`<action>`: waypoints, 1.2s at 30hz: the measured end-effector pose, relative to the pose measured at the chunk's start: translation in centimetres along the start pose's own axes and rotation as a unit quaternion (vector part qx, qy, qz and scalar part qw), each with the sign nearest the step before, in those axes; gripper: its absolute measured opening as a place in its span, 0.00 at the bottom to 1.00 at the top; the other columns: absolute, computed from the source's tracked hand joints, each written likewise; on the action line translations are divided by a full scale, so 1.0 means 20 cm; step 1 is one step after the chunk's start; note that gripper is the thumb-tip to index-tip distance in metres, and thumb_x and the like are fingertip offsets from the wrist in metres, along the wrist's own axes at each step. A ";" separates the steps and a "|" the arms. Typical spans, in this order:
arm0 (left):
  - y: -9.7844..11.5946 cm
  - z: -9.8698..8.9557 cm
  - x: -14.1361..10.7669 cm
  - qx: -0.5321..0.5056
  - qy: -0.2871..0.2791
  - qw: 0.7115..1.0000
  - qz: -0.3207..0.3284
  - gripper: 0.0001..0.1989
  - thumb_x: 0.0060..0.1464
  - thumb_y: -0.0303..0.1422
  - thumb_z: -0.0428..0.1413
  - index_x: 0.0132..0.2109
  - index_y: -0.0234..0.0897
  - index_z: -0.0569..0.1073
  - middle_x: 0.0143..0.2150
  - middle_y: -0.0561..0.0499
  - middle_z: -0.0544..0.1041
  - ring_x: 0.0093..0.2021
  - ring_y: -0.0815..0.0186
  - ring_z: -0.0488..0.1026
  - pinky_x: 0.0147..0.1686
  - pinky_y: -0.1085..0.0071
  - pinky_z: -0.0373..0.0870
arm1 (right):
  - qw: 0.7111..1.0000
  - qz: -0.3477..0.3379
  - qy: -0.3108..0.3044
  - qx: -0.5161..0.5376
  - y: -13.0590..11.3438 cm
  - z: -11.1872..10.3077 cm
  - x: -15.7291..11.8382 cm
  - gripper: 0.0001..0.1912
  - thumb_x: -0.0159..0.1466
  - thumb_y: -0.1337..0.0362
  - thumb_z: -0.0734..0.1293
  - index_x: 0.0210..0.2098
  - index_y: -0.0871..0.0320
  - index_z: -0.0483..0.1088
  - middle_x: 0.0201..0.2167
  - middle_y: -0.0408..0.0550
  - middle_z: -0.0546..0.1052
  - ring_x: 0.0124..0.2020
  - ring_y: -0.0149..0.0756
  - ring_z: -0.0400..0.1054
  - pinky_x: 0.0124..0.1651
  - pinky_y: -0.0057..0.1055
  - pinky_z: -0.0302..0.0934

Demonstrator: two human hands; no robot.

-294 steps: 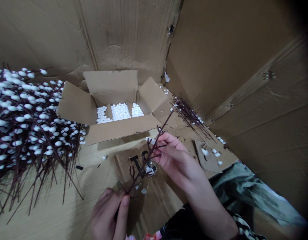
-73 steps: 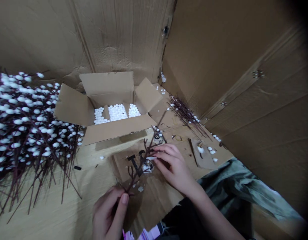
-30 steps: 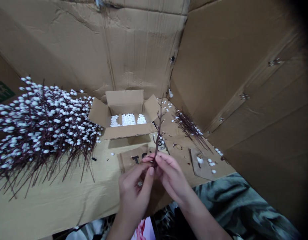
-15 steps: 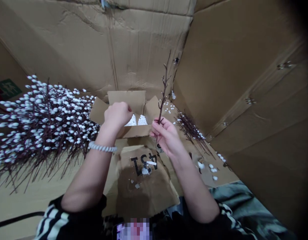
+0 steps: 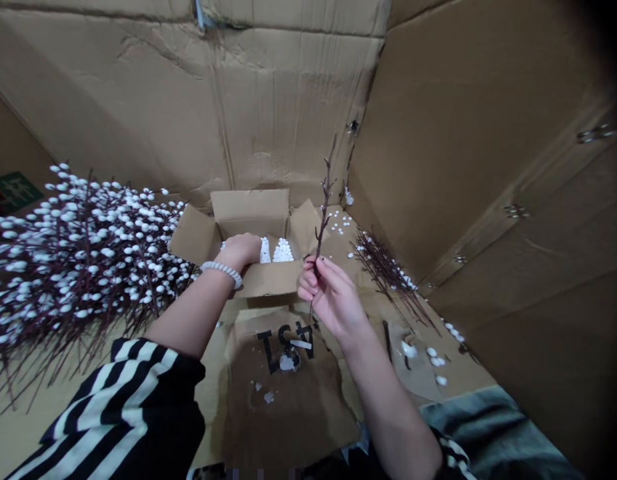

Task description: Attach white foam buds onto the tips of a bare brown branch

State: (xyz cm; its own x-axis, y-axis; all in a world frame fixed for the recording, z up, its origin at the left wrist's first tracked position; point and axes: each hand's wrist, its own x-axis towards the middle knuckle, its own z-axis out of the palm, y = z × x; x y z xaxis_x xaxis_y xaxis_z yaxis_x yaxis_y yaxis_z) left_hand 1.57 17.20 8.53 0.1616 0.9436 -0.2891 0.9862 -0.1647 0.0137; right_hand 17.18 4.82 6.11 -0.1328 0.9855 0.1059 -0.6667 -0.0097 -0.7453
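Upright in my right hand (image 5: pixel 331 293) is a bare dark brown twig (image 5: pixel 324 203) with short side shoots, its lower stem pinched between thumb and fingers. My left hand (image 5: pixel 244 248) reaches over the front wall of an open cardboard box (image 5: pixel 268 280). Its fingers point down inside, hidden by the back of the hand and the wall. Small white buds (image 5: pixel 283 251) lie heaped in the box, just right of that hand. I cannot see whether the left fingers hold any.
A big bunch of white-budded twigs (image 5: pixel 103 247) lies at the left. Bare twigs (image 5: pixel 388 270) are piled at the right, near scattered white buds (image 5: pixel 435 360). In front of the box lies a cardboard sheet (image 5: pixel 288 407) with white flakes. Tall cardboard walls (image 5: pixel 288 100) stand behind and right.
My left hand has gone from above the box down into it. The right hand still holds the twig, now slightly lower in view. The camera has shifted a little.
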 end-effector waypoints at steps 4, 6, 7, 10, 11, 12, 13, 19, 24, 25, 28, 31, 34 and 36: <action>-0.01 0.03 0.01 -0.030 0.037 0.999 0.007 0.16 0.59 0.36 0.54 0.52 0.35 0.67 0.52 0.44 0.70 0.47 0.60 0.72 0.45 0.58 0.72 | 1.000 0.005 0.002 0.005 0.00 0.00 -0.01 0.11 0.53 0.59 0.71 0.28 0.58 0.68 0.18 0.37 0.61 0.18 0.24 0.50 0.20 0.22 0.48; -0.02 0.03 -0.01 -0.057 0.071 0.996 0.013 0.16 0.59 0.36 0.53 0.52 0.35 0.68 0.51 0.44 0.70 0.47 0.60 0.72 0.45 0.58 0.72 | 1.000 0.007 0.001 0.002 0.00 0.00 -0.01 0.12 0.53 0.58 0.72 0.27 0.58 0.68 0.17 0.36 0.61 0.18 0.23 0.50 0.20 0.22 0.48; -0.02 0.02 -0.03 -0.073 0.095 0.993 0.018 0.16 0.59 0.36 0.53 0.52 0.35 0.68 0.51 0.44 0.70 0.47 0.60 0.72 0.45 0.58 0.72 | 1.000 0.009 0.001 0.000 0.00 0.00 -0.01 0.12 0.53 0.57 0.72 0.27 0.58 0.68 0.16 0.36 0.61 0.18 0.24 0.50 0.20 0.22 0.48; -0.03 0.01 -0.15 -0.133 0.183 0.973 0.038 0.15 0.60 0.36 0.53 0.51 0.35 0.68 0.51 0.45 0.71 0.47 0.60 0.72 0.45 0.58 0.71 | 1.000 0.009 0.001 -0.010 0.01 0.01 -0.02 0.14 0.54 0.55 0.71 0.25 0.58 0.67 0.15 0.37 0.62 0.17 0.24 0.52 0.20 0.23 0.49; -0.03 0.01 -0.20 -0.157 0.211 0.963 0.051 0.14 0.60 0.36 0.53 0.50 0.35 0.69 0.50 0.45 0.72 0.47 0.61 0.72 0.46 0.58 0.71 | 1.000 0.007 0.001 -0.014 0.01 0.01 -0.02 0.14 0.54 0.55 0.71 0.24 0.58 0.67 0.15 0.37 0.62 0.17 0.24 0.53 0.20 0.23 0.50; -0.03 0.02 -0.25 -0.183 0.238 0.952 0.066 0.13 0.60 0.37 0.53 0.48 0.34 0.71 0.47 0.46 0.74 0.46 0.61 0.73 0.47 0.56 0.70 | 1.000 0.003 0.002 -0.018 0.01 0.01 -0.02 0.14 0.54 0.55 0.71 0.24 0.58 0.67 0.15 0.37 0.62 0.17 0.24 0.53 0.21 0.23 0.50; -0.02 0.03 -0.30 -0.210 0.260 0.939 0.081 0.11 0.60 0.37 0.52 0.45 0.36 0.73 0.42 0.48 0.77 0.45 0.60 0.74 0.48 0.57 0.69 | 1.000 0.000 0.003 -0.023 0.02 0.01 -0.03 0.14 0.55 0.55 0.70 0.24 0.58 0.67 0.14 0.37 0.62 0.17 0.24 0.53 0.21 0.23 0.50; 0.05 0.16 -0.50 -0.402 0.327 0.839 0.165 0.10 0.56 0.37 0.55 0.41 0.37 0.75 0.41 0.49 0.80 0.42 0.63 0.77 0.44 0.70 0.74 | 0.997 -0.029 0.004 -0.073 0.04 0.01 -0.04 0.13 0.59 0.56 0.67 0.24 0.58 0.67 0.16 0.38 0.64 0.20 0.26 0.56 0.25 0.25 0.52; 0.09 0.21 -0.55 -0.511 0.313 0.772 0.212 0.07 0.55 0.33 0.56 0.41 0.36 0.74 0.40 0.49 0.81 0.41 0.68 0.79 0.40 0.78 0.76 | 0.989 -0.057 0.009 -0.135 0.06 0.02 -0.06 0.14 0.62 0.58 0.65 0.23 0.58 0.67 0.18 0.38 0.65 0.22 0.26 0.57 0.29 0.24 0.52; 0.10 0.21 -0.56 -0.524 0.306 0.764 0.218 0.07 0.55 0.32 0.57 0.42 0.36 0.73 0.40 0.49 0.81 0.41 0.68 0.79 0.41 0.78 0.76 | 0.987 -0.063 0.009 -0.146 0.07 0.02 -0.06 0.14 0.63 0.58 0.65 0.24 0.58 0.67 0.19 0.38 0.65 0.22 0.26 0.57 0.29 0.25 0.52; 0.10 0.21 -0.58 -0.576 0.266 0.731 0.249 0.06 0.54 0.28 0.58 0.41 0.37 0.74 0.39 0.51 0.81 0.40 0.70 0.79 0.40 0.81 0.75 | 0.981 -0.084 0.007 -0.177 0.09 0.01 -0.07 0.14 0.64 0.58 0.64 0.25 0.57 0.67 0.20 0.38 0.65 0.23 0.27 0.58 0.30 0.25 0.53; 0.11 0.21 -0.60 -0.633 0.221 0.686 0.281 0.07 0.53 0.24 0.58 0.39 0.39 0.75 0.37 0.54 0.82 0.37 0.73 0.79 0.39 0.84 0.75 | 0.973 -0.103 0.004 -0.205 0.10 0.01 -0.08 0.15 0.65 0.57 0.63 0.25 0.57 0.67 0.20 0.38 0.66 0.24 0.28 0.58 0.31 0.26 0.53; 0.12 0.22 -0.60 -0.666 0.189 0.660 0.292 0.09 0.52 0.22 0.58 0.39 0.40 0.75 0.36 0.55 0.82 0.36 0.75 0.79 0.39 0.86 0.74 | 0.966 -0.122 0.006 -0.229 0.10 0.01 -0.08 0.15 0.65 0.57 0.62 0.25 0.57 0.66 0.20 0.38 0.66 0.25 0.28 0.59 0.32 0.26 0.54; 0.13 0.23 -0.59 -0.684 0.175 0.646 0.289 0.10 0.52 0.21 0.58 0.39 0.41 0.75 0.36 0.56 0.82 0.36 0.75 0.79 0.39 0.87 0.74 | 0.961 -0.134 0.010 -0.244 0.10 0.02 -0.08 0.14 0.66 0.58 0.61 0.25 0.57 0.66 0.20 0.38 0.66 0.25 0.28 0.60 0.31 0.25 0.54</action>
State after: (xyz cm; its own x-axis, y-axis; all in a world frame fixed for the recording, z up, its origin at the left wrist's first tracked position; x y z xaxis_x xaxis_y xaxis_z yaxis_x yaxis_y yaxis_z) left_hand 1.97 4.31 7.66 0.2787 0.8850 0.3730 -0.1737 -0.3355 0.9259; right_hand 15.76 3.10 4.61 0.0135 0.9449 0.3271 -0.2516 0.3198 -0.9135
